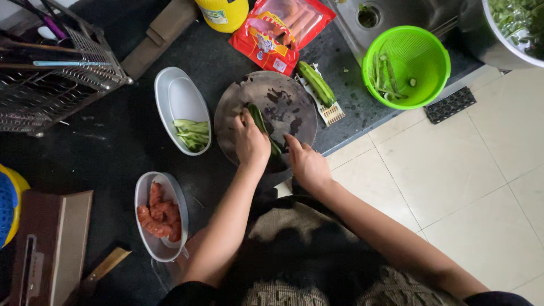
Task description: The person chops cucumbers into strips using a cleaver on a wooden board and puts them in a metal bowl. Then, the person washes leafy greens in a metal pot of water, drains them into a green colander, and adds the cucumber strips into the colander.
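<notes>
A round dark cutting board (283, 99) lies on the black counter. On it rests a long green cucumber (259, 120), running toward me. My left hand (249, 143) presses down on the cucumber's near half, fingers curled over it. My right hand (306, 164) sits at the board's near edge beside the cucumber's end, closed on a dark knife (277, 163) that is mostly hidden by the hand. A white oval dish (181, 90) left of the board holds green cucumber strips (192, 135).
A second white dish (141, 195) with red sausage pieces sits near left. Behind the board are a red sausage pack (277, 31), a yellow bottle (224, 12), and another cucumber (317, 84) on a white grater. A green colander (416, 51), sink and wire rack (51, 85) flank them.
</notes>
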